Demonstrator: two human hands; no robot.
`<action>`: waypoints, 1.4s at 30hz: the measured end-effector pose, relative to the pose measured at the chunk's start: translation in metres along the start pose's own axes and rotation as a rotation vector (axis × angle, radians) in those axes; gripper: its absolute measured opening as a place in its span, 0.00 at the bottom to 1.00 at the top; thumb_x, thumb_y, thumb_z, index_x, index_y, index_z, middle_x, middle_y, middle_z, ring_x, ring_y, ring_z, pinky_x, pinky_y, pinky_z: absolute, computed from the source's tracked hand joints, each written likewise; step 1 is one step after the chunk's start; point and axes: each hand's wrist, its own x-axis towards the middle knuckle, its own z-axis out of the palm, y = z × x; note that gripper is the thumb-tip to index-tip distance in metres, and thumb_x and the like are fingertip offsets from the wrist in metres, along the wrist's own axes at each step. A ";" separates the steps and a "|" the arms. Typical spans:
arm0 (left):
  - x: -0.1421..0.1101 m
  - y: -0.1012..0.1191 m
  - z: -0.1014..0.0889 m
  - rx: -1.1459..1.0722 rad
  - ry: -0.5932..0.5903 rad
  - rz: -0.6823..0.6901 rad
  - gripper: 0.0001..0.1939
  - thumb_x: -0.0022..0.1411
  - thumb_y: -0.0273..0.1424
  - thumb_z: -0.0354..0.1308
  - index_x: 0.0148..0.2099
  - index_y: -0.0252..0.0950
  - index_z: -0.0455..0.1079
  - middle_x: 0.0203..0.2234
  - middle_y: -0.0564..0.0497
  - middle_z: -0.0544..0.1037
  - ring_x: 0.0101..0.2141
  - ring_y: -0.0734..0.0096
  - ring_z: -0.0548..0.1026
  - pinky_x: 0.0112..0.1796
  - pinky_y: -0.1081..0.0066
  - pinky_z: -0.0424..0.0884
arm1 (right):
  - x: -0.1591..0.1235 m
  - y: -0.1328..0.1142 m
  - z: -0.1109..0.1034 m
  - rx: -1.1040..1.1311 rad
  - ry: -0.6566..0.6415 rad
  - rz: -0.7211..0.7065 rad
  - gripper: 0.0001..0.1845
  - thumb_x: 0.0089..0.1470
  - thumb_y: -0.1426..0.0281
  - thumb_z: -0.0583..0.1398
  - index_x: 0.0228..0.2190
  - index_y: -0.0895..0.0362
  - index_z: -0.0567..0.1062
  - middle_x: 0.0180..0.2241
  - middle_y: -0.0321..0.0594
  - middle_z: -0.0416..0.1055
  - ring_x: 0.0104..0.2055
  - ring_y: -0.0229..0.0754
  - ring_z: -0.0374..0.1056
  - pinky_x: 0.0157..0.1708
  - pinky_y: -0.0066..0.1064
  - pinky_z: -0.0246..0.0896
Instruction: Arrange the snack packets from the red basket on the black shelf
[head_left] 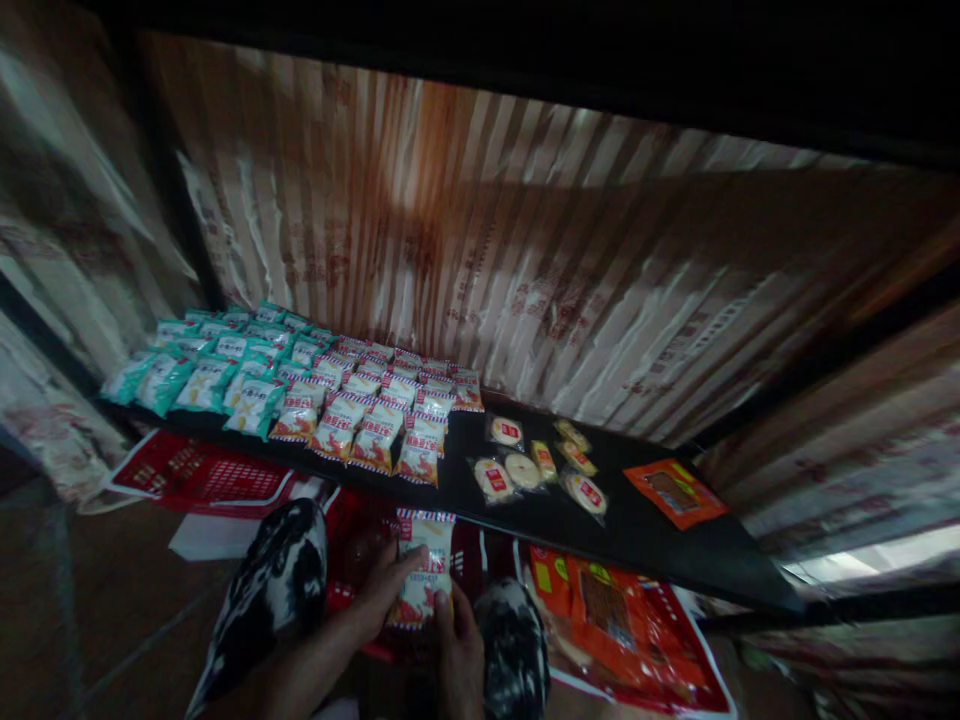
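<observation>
A white, red and orange snack packet (421, 575) is held upright between my two hands, in front of the shelf's front edge. My left hand (390, 585) grips its left side, with the thumb across its face. Lower down, my right hand (459, 645) pinches its right edge near the bottom corner. Just beyond, matching snack packets (379, 430) stand in rows on the black shelf (465, 490). Teal packets (206, 380) fill the shelf's left end.
Small round wrapped cakes (495, 478) lie mid-shelf, with an orange packet (675, 490) farther right. Below are a red basket (202, 475) and another basket (716, 670) holding orange packets (607, 610). Dark bars frame the shelf, and striped sheeting (525, 250) hangs behind it.
</observation>
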 end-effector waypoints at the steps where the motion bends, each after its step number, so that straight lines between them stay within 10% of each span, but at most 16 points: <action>1: -0.002 0.002 0.000 0.020 -0.009 0.008 0.31 0.42 0.47 0.68 0.45 0.35 0.70 0.34 0.45 0.80 0.32 0.61 0.79 0.33 0.67 0.73 | 0.001 -0.001 0.000 -0.009 0.033 -0.006 0.38 0.37 0.43 0.64 0.42 0.59 0.77 0.38 0.46 0.79 0.42 0.53 0.74 0.40 0.38 0.70; 11: -0.003 0.006 -0.003 0.211 -0.057 0.019 0.36 0.41 0.50 0.67 0.50 0.36 0.70 0.49 0.42 0.75 0.52 0.50 0.70 0.52 0.59 0.66 | 0.014 -0.024 0.001 -0.101 0.199 -0.078 0.39 0.36 0.41 0.62 0.39 0.61 0.77 0.36 0.47 0.79 0.39 0.53 0.74 0.36 0.35 0.69; 42: 0.049 0.008 0.026 0.572 -0.001 0.300 0.18 0.55 0.38 0.57 0.45 0.34 0.71 0.43 0.45 0.78 0.45 0.60 0.75 0.47 0.65 0.69 | 0.059 -0.059 -0.019 -0.402 0.129 -0.212 0.34 0.44 0.48 0.59 0.44 0.61 0.77 0.40 0.50 0.78 0.42 0.53 0.73 0.41 0.38 0.68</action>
